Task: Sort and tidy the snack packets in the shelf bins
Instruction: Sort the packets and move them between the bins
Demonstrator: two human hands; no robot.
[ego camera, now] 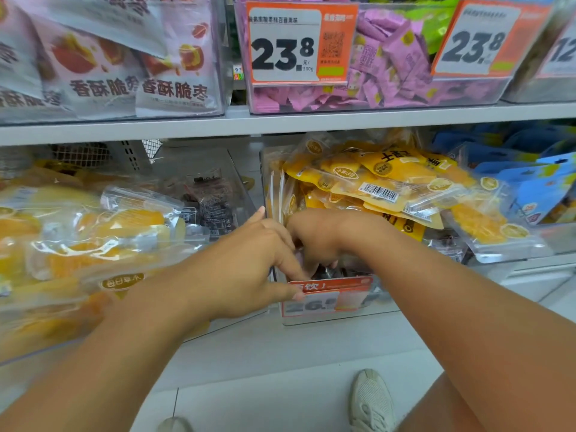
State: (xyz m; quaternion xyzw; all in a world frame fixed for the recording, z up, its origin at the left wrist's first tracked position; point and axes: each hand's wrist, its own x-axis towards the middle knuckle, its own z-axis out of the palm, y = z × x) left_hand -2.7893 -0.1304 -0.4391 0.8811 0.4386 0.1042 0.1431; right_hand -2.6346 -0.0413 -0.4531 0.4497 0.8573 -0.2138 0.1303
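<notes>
On the lower shelf, a clear middle bin point(343, 318) is heaped with yellow snack packets point(367, 179). A few dark packets point(349, 272) lie at its front, behind an orange price tag point(336, 294). My right hand point(314, 235) reaches down into the bin's front left corner. Its fingers curl into the dark packets, and the fingertips are mostly hidden. My left hand point(249, 263) rests at that corner with straight fingers, the index fingertip on the price tag. The clear left bin point(243, 182) holds yellow-orange packets point(93, 241) at the front and dark packets point(212, 201) at the back.
Blue packets point(530, 182) fill a bin on the right. The upper shelf point(280, 123) carries bins of pink-white bags point(124, 63) and small purple packets point(396, 63) with 23.8 price tags. Below are a white floor and my shoe point(371, 400).
</notes>
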